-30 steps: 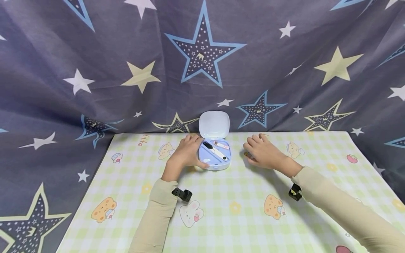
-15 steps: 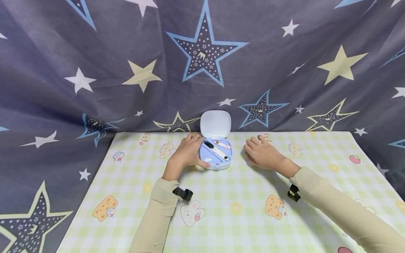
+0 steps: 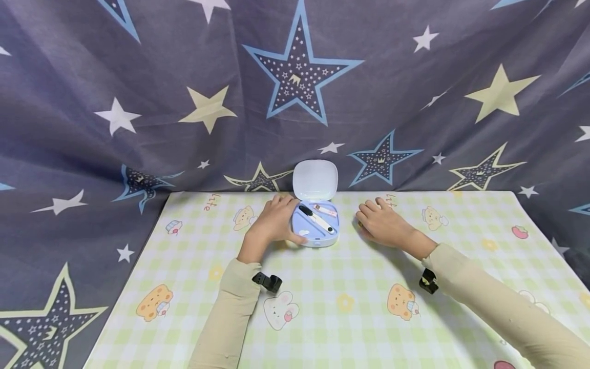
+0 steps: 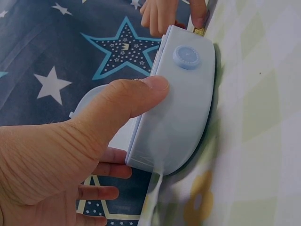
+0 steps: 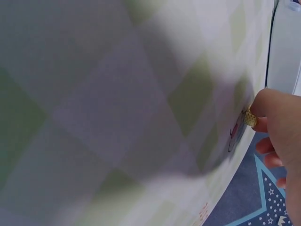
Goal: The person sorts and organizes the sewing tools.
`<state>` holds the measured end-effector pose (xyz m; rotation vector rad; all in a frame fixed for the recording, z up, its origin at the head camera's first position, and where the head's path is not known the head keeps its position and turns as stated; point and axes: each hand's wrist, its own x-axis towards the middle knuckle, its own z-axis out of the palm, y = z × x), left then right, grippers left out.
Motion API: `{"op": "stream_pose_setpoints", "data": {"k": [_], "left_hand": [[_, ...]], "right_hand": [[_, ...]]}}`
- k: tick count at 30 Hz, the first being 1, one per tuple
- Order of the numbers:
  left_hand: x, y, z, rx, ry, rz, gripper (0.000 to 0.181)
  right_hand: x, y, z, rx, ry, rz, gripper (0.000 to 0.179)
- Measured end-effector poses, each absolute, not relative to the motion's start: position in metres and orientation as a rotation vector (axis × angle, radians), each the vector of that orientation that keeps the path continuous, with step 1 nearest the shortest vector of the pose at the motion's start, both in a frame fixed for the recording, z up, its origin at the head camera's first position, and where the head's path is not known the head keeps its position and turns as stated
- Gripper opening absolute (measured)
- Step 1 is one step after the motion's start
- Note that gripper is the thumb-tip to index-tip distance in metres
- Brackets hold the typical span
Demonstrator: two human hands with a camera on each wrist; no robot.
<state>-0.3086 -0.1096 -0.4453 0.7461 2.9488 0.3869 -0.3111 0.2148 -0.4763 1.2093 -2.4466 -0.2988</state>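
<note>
A light blue hinged case (image 3: 315,243) stands on the table with its white lid (image 3: 315,180) raised. Inside lie a slim white tool with a black end (image 3: 317,219) and a small white and pink piece (image 3: 325,210). My left hand (image 3: 274,220) grips the case's left side, thumb on the front wall beside a round button (image 4: 186,57). To the right of the case, my right hand (image 3: 383,224) pinches a small gold dimpled thimble (image 5: 251,117) between thumb and fingers, low over the tabletop. The fingers cover part of it.
A green and white checked cloth (image 3: 332,328) with cartoon prints covers the table. Right behind the case hangs a dark curtain with stars (image 3: 203,56). Black straps with small devices (image 3: 267,281) sit on both wrists.
The head view has shifted slightly. My right fingers have curled in a little, and less of the gold thimble shows than a second ago. My left hand keeps its hold on the case.
</note>
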Motion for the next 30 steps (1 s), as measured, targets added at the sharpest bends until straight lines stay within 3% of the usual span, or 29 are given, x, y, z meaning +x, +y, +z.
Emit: {"op": "stream_pose_setpoints", "data": {"k": [30], "left_hand": [[-0.307, -0.109, -0.442, 0.743, 2.943, 0.408, 0.104]], "right_hand": [[-0.311, 0.21, -0.461, 1.185, -2.395, -0.277, 0.025]]}}
